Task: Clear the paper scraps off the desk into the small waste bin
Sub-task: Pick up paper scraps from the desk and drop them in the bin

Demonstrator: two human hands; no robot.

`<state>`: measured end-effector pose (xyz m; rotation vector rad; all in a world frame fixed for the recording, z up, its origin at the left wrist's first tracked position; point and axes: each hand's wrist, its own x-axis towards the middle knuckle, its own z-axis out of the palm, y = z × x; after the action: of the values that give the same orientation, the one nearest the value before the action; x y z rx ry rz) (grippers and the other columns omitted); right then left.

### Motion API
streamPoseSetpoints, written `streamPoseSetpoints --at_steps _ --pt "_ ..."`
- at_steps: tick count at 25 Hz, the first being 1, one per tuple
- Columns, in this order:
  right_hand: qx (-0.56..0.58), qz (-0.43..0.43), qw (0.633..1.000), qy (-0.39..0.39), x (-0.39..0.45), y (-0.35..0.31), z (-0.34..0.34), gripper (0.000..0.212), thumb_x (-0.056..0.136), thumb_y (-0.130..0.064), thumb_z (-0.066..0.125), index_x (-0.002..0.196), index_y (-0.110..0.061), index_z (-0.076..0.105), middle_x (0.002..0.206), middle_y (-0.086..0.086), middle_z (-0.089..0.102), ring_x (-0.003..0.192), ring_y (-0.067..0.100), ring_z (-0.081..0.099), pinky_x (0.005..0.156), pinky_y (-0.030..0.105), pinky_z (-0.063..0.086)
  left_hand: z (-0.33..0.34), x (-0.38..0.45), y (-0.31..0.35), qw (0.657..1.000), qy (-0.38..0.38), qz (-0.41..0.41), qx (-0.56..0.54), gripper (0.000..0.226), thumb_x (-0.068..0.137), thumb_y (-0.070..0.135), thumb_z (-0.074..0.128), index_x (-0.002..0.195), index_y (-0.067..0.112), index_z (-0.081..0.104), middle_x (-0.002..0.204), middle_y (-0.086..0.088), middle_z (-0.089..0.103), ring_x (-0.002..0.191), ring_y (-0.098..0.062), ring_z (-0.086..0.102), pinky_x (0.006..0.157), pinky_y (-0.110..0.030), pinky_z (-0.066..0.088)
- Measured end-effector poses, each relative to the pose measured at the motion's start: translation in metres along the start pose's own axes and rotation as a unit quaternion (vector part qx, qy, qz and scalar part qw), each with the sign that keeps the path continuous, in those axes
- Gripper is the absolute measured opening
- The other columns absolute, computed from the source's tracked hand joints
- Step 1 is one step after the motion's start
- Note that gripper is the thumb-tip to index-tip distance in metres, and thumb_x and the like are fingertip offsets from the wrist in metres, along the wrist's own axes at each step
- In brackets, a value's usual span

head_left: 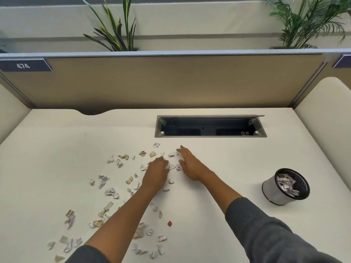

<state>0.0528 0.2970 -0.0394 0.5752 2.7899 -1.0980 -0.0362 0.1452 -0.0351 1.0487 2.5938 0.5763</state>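
Observation:
Several white and tan paper scraps (111, 191) lie scattered over the left and middle of the white desk (218, 168). My left hand (156, 170) rests palm down on the desk with fingers curled over a few scraps near the middle. My right hand (190, 164) lies flat and edge-on just to its right, fingers straight, with scraps (173, 153) between the two hands. A small waste bin (285, 186), black mesh with a pale wrap, stands at the right and holds several scraps.
An open cable tray (210, 127) is sunk into the desk behind my hands. A small red piece (169, 223) lies near the front. A tan partition (171, 82) closes the back, with plants (115, 31) above it.

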Motion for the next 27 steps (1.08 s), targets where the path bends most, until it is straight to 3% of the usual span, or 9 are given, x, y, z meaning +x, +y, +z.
streamPoseSetpoints --at_steps 2,4,7,10,13,18,21,24,27 --pt "-0.034 -0.011 0.999 -0.023 0.003 -0.003 -0.001 0.052 0.106 -0.025 0.036 0.155 -0.019 0.021 0.166 -0.001 0.009 0.153 0.019 0.009 0.121 0.034 0.016 -0.003 -0.001 0.0 0.999 0.003 0.012 0.034 0.016 0.091 0.006 0.052 0.087 0.003 0.067 0.097 -0.008 0.064 0.089 -0.027 0.061 0.075 -0.037 0.048" --pt "-0.073 -0.025 0.996 -0.05 0.003 -0.005 -0.003 0.053 0.104 -0.033 0.041 0.154 -0.024 0.024 0.165 -0.003 0.013 0.152 0.019 0.013 0.12 0.037 0.021 -0.006 -0.003 0.001 0.998 0.004 0.0 0.061 0.023 0.088 -0.001 0.047 0.068 0.007 0.055 0.081 -0.005 0.056 0.071 -0.023 0.055 0.059 -0.033 0.038" --pt "-0.131 -0.051 0.986 -0.093 -0.003 -0.008 -0.004 0.057 0.099 -0.038 0.053 0.15 -0.024 0.034 0.163 -0.002 0.019 0.148 0.019 0.023 0.115 0.036 0.03 -0.008 -0.009 0.002 0.996 0.01 -0.019 0.085 0.031 0.085 -0.005 0.046 0.061 0.013 0.048 0.067 -0.004 0.05 0.061 -0.021 0.047 0.053 -0.03 0.032" --pt "-0.15 -0.092 0.981 -0.076 -0.017 -0.01 0.0 0.048 0.096 -0.025 0.06 0.142 -0.02 0.049 0.156 0.001 0.035 0.138 0.019 0.04 0.105 0.034 0.04 -0.008 -0.013 0.004 0.995 -0.001 -0.031 0.09 0.027 0.085 -0.003 0.047 0.065 0.011 0.06 0.066 -0.007 0.056 0.061 -0.023 0.051 0.056 -0.034 0.042" --pt "-0.184 -0.137 0.972 -0.043 -0.036 -0.009 0.006 0.03 0.097 -0.012 0.052 0.126 -0.012 0.062 0.143 0.007 0.051 0.126 0.024 0.052 0.092 0.039 0.049 -0.009 -0.016 0.006 0.996 -0.011 -0.046 0.074 0.026 0.085 -0.001 0.05 0.076 0.018 0.065 0.077 -0.006 0.061 0.07 -0.022 0.057 0.069 -0.036 0.052" --pt "-0.195 -0.131 0.972 -0.004 -0.069 -0.003 0.013 0.02 0.092 -0.004 0.052 0.094 -0.012 0.07 0.105 0.003 0.064 0.096 0.024 0.06 0.075 0.038 0.049 -0.01 -0.026 0.011 0.998 -0.004 -0.069 -0.003 0.021 0.083 0.001 0.06 0.093 0.007 0.077 0.096 -0.008 0.074 0.088 -0.021 0.066 0.071 -0.022 0.046" --pt "-0.169 -0.102 0.98 0.014 -0.091 0.003 0.016 0.018 0.093 -0.008 0.053 0.092 -0.013 0.07 0.1 0.003 0.065 0.093 0.024 0.06 0.074 0.038 0.049 -0.012 -0.035 0.02 0.994 0.004 -0.087 -0.071 0.014 0.08 0.004 0.068 0.086 0.008 0.079 0.089 -0.006 0.076 0.077 -0.015 0.066 0.064 -0.018 0.043" --pt "-0.041 -0.008 0.998 0.055 -0.113 0.01 0.009 0.014 0.089 -0.014 0.062 0.094 -0.015 0.075 0.096 0.001 0.069 0.087 0.017 0.062 0.075 0.03 0.049 -0.015 -0.044 0.037 0.978 -0.006 -0.119 -0.172 0.008 0.075 0.009 0.073 0.078 0.013 0.079 0.08 -0.002 0.077 0.062 -0.009 0.064 0.053 -0.014 0.048" --pt "0.052 0.051 0.992 0.106 -0.141 0.017 -0.007 0.012 0.086 -0.014 0.067 0.09 -0.019 0.077 0.09 -0.004 0.072 0.081 0.009 0.062 0.073 0.02 0.047 -0.016 -0.051 0.062 0.939 -0.034 -0.173 -0.295 0.006 0.071 0.008 0.078 0.072 0.014 0.078 0.073 -0.002 0.076 0.071 -0.018 0.073 0.059 -0.023 0.057"
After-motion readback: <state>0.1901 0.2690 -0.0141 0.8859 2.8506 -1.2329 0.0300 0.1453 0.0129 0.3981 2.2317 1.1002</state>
